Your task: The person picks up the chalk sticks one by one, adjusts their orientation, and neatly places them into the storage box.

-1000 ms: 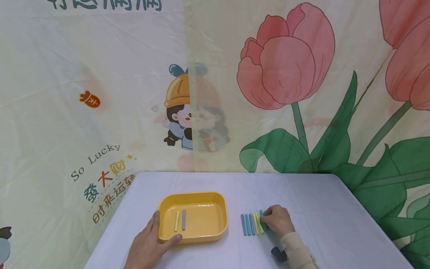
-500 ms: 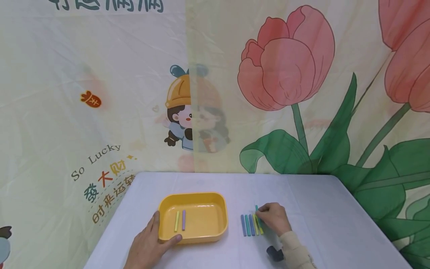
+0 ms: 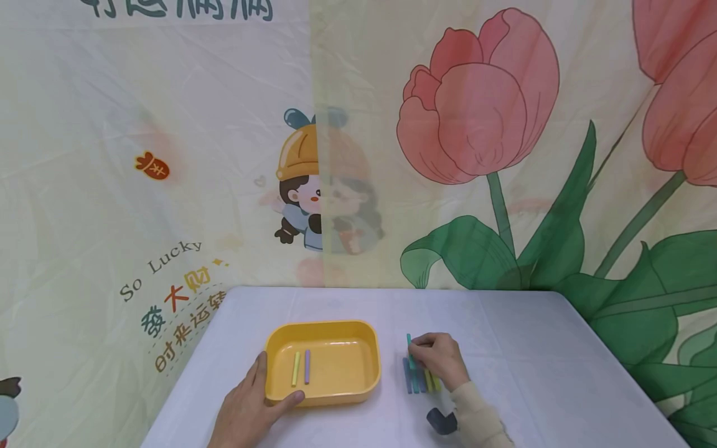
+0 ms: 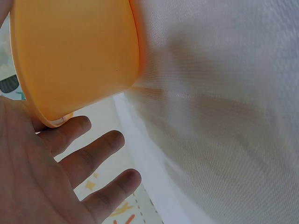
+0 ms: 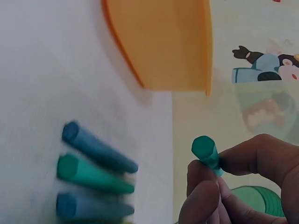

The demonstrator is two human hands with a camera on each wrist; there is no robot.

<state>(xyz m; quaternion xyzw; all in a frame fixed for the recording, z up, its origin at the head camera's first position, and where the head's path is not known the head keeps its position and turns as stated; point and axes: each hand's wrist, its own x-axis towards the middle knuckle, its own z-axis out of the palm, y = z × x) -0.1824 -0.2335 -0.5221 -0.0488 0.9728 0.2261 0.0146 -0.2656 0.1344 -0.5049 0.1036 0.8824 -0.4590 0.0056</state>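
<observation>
One green stick (image 3: 409, 342) is pinched between the thumb and fingers of the right hand (image 3: 439, 359) and is held raised off the desk (image 3: 532, 348), with its end seen jutting from the fingertips in the right wrist view. Beneath and beside this hand, two blue sticks (image 3: 407, 376) with a second green stick (image 3: 416, 384) between them are laid in a row, followed on the right by two yellow sticks (image 3: 429, 381), partly hidden by the hand. To the left of the row, well apart from it, a yellow box (image 3: 344, 367) is set on the desk. Its near left corner is steadied by the left hand (image 3: 246, 401), whose thumb is laid over the near rim; in the left wrist view three of its fingers are seen straight and spread. Inside the box, toward its left end, a pale yellow stick (image 3: 295, 369) and a purple stick (image 3: 307, 366) are placed side by side, slightly apart.
</observation>
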